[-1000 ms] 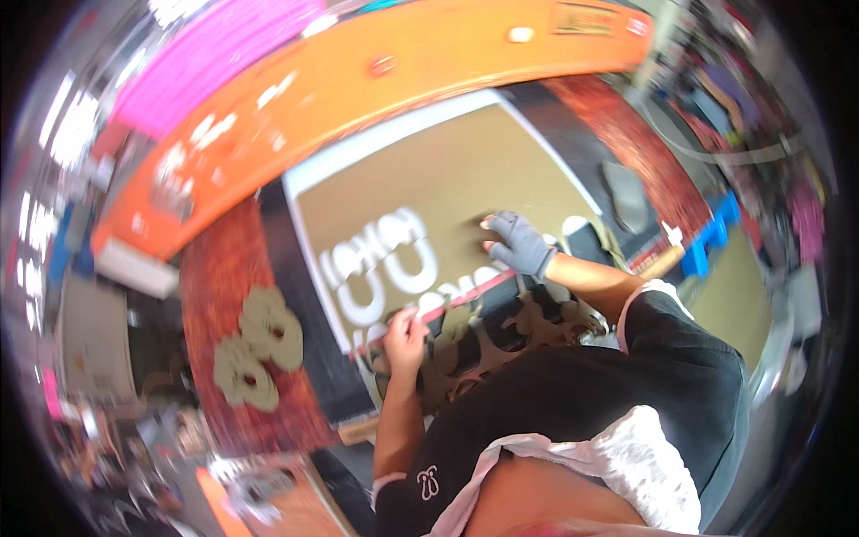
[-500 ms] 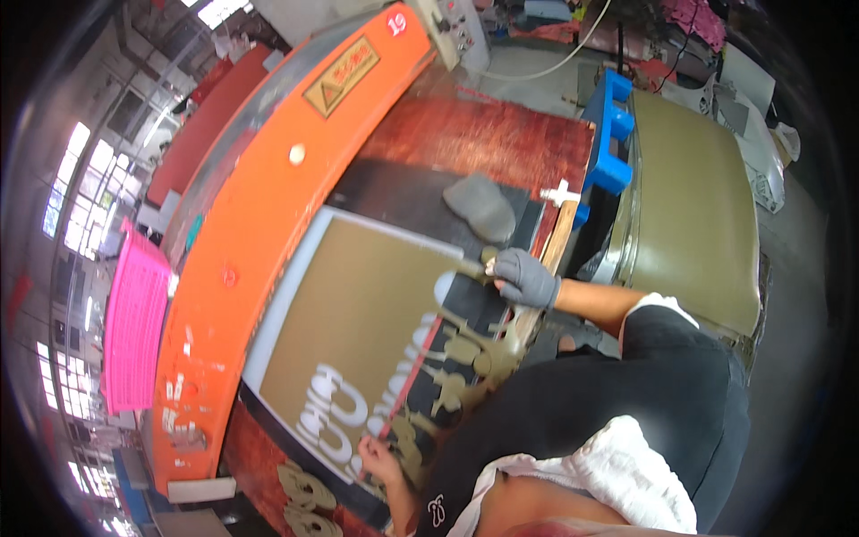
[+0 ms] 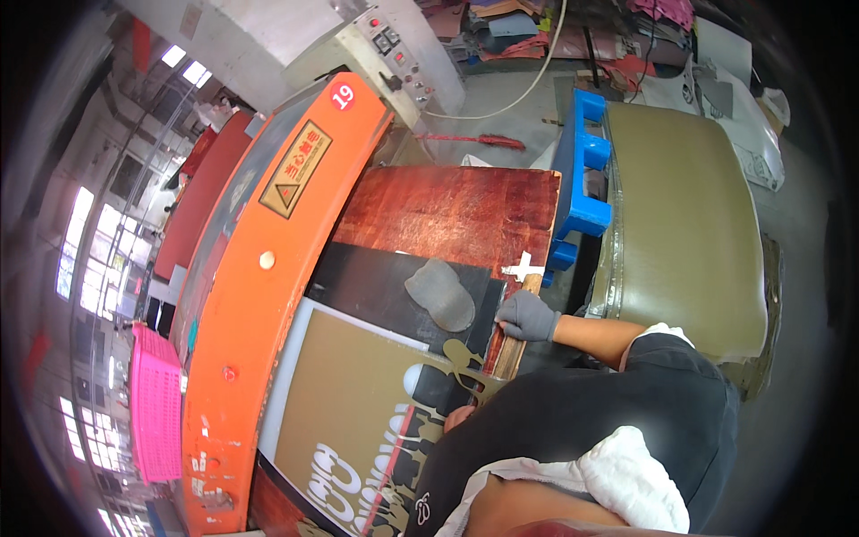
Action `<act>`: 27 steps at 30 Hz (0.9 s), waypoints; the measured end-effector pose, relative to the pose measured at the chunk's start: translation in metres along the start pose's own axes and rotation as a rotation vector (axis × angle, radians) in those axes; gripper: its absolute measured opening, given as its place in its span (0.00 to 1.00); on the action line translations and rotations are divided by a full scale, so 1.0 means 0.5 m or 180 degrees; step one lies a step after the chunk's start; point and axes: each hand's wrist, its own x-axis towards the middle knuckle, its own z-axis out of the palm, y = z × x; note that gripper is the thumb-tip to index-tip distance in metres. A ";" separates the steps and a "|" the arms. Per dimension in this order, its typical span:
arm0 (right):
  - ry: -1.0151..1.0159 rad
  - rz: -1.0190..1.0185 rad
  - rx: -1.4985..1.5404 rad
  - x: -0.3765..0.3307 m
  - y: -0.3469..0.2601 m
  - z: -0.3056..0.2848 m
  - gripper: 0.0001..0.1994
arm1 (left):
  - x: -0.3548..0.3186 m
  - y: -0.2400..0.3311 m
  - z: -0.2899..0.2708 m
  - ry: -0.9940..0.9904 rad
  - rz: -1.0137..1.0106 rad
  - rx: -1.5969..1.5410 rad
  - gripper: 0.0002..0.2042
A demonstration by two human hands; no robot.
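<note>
Wooden strip [image 3: 510, 345] under gloved right hand [image 3: 526, 316]

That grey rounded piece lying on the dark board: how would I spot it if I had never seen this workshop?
Find the big orange machine hood on the left. Beside it lies a black board in front of the reddish wooden panel. The grey rounded piece lies flat on that board, left of the gloved right hand; it alone is plain grey and sole-shaped.

1 gloved hand [image 3: 528, 316], 1 grey oval piece [image 3: 440, 294], 1 olive cut sheet [image 3: 358, 403], 1 pink basket [image 3: 156, 403], 1 blue pallet [image 3: 583, 170], 1 olive stack [image 3: 684, 215], 1 orange press head [image 3: 259, 268]
</note>
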 end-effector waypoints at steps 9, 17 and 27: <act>0.0388 0.0169 -0.0212 0.031 0.008 0.030 0.04 | 0.122 -0.068 -0.144 0.0830 0.0035 0.0167 0.13; 0.0498 0.0242 -0.0484 0.202 0.051 0.136 0.07 | 0.102 -0.134 -0.206 0.1808 0.1086 -0.0316 0.11; -0.0024 -0.0126 -0.0544 0.377 0.096 0.267 0.09 | 0.192 -0.133 -0.325 0.1707 -0.0016 -0.0747 0.27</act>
